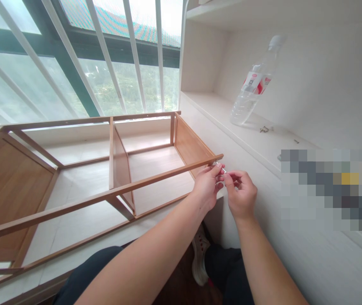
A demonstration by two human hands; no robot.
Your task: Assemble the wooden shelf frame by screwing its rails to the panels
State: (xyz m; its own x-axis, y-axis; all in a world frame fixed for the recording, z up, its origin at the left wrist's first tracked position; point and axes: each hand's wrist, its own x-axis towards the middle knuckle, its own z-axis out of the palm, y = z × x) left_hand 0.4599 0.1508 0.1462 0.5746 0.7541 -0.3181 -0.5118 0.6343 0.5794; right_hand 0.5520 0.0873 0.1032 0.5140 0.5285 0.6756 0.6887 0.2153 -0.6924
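Observation:
A brown wooden frame [165, 173] with panels lies on its side, its front rail ending close to my hands. Just under that rail end, my left hand [208, 182] is closed, thumb and fingers pinching around a thin silver metal piece [224, 170]. My right hand [242, 192] is closed too, its thumb and forefinger pinched at the lower end of the same piece. Most of the piece is covered by my fingers, so its exact kind cannot be made out.
On the white shelf [206, 101] at right stands a clear plastic bottle [252, 87], with several small screws [264, 129] beside it. A blurred-out area covers the shelf farther right. A barred window [104, 63] is behind the frame. My shoe [199, 258] is below.

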